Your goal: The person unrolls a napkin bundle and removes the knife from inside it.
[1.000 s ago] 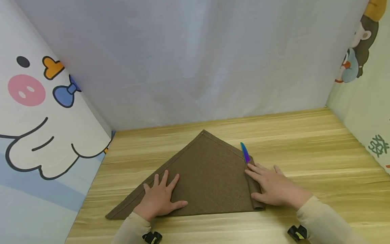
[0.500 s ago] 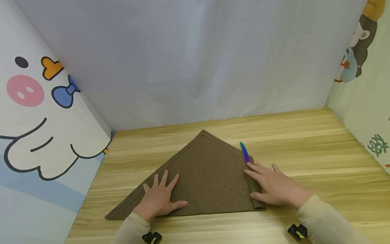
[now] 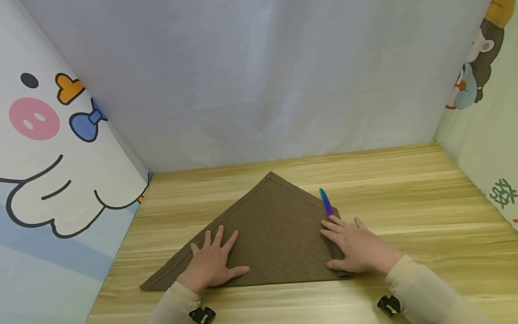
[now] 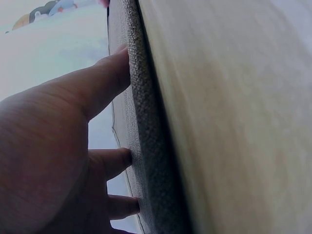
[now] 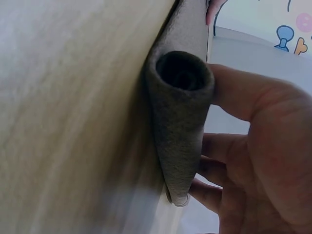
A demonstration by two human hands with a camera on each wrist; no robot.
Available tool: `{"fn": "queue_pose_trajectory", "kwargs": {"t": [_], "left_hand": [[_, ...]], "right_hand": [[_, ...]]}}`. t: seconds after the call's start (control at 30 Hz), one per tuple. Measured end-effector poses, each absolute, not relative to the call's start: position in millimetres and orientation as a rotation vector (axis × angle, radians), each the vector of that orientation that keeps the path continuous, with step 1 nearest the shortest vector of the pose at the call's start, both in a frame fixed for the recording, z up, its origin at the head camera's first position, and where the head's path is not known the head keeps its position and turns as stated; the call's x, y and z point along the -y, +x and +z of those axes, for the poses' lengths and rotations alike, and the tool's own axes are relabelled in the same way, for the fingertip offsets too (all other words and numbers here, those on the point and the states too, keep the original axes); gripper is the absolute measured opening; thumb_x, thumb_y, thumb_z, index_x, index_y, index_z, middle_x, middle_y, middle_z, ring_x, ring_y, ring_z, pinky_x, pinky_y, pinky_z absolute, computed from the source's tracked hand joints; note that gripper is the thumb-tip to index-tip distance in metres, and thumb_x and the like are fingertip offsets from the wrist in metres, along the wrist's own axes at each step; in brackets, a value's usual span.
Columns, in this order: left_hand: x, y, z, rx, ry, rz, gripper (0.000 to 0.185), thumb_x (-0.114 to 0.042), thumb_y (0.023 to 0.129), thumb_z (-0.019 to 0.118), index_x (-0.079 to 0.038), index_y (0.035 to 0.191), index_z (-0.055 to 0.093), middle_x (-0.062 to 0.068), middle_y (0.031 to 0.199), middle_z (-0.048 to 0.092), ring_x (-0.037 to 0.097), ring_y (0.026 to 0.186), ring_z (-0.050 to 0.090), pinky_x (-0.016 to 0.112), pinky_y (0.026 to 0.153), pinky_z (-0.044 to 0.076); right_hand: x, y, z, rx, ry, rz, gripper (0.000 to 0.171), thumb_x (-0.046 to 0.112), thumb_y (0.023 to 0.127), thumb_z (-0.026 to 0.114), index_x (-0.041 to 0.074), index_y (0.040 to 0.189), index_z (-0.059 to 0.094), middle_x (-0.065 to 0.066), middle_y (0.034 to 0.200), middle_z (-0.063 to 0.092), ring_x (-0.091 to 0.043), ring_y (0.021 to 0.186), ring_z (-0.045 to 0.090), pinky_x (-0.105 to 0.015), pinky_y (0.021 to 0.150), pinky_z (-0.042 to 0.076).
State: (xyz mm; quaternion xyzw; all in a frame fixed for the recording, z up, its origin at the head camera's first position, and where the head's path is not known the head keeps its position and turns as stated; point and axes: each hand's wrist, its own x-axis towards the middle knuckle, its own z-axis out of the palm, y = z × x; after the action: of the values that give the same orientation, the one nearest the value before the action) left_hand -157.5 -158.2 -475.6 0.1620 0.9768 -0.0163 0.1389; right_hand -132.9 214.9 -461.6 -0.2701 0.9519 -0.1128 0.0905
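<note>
A brown cloth napkin (image 3: 279, 229) lies folded into a pointed shape, its right side rolled into a tube (image 5: 178, 122). Out of the tube's far end sticks a shiny blue-purple knife blade (image 3: 325, 202); whatever else is inside the roll is hidden. My left hand (image 3: 212, 265) rests flat on the napkin's left part with fingers spread. On top of the roll my right hand (image 3: 358, 247) lies with its fingers fairly straight. In the right wrist view, the thumb and fingertips touch the side of the tube, whose near end shows a dark hollow.
The wooden table (image 3: 404, 189) extends around the napkin on all sides. A grey-white curtain (image 3: 259, 90) stands behind it. Printed cartoon panels close off the left (image 3: 48, 148) and right (image 3: 481, 135).
My right hand has shifted slightly left over the rolled edge and now covers more of it. The left hand stays in place on the napkin.
</note>
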Motion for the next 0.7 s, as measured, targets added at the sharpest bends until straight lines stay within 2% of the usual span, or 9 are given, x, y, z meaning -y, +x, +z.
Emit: {"fn": "queue_pose_trajectory", "kwargs": {"t": [0.7], "left_hand": [[156.5,-156.4,-473.1,-2.822,0.476,-0.037,0.1,-0.084,0.075,0.046,-0.026,0.155,0.024,0.021,0.158,0.015,0.052,0.138,0.019,0.08,0.09,0.021]], "right_hand": [[-226.4,-132.6,-461.6,-2.846,-0.765,-0.358,0.08,0.052,0.083,0.069,0.003,0.142,0.046,-0.015,0.151,0.036,-0.036,0.139,0.03,-0.073,0.099,0.021]]}}
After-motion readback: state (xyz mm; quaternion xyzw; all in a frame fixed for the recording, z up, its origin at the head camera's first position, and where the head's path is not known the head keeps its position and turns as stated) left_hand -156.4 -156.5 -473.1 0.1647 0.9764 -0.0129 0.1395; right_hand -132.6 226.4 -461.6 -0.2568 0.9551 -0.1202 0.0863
